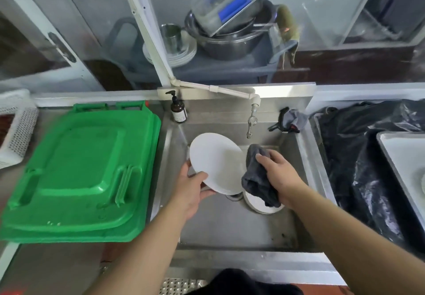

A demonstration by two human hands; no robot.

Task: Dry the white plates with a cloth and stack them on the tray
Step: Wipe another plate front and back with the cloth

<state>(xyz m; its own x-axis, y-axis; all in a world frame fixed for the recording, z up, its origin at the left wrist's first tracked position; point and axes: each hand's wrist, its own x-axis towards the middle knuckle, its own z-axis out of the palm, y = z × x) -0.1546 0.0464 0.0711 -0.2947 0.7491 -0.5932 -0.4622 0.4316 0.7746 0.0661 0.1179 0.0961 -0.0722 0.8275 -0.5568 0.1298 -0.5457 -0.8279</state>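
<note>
The left hand (pixel 192 185) has its fingers clamped on the rim of a tilted white plate (pixel 216 162) over the sink (pixel 230 225); the right hand (pixel 279 175) is wrapped round a dark cloth (pixel 257 179) beside its edge. A wet rim could be let slip — onto the plates (pixel 259 204) below. The tray (pixel 400 156) is set far right, past a black bag (pixel 358 156) — the tap (pixel 251 120) hangs close, a green lid (pixel 80 170) left
</note>
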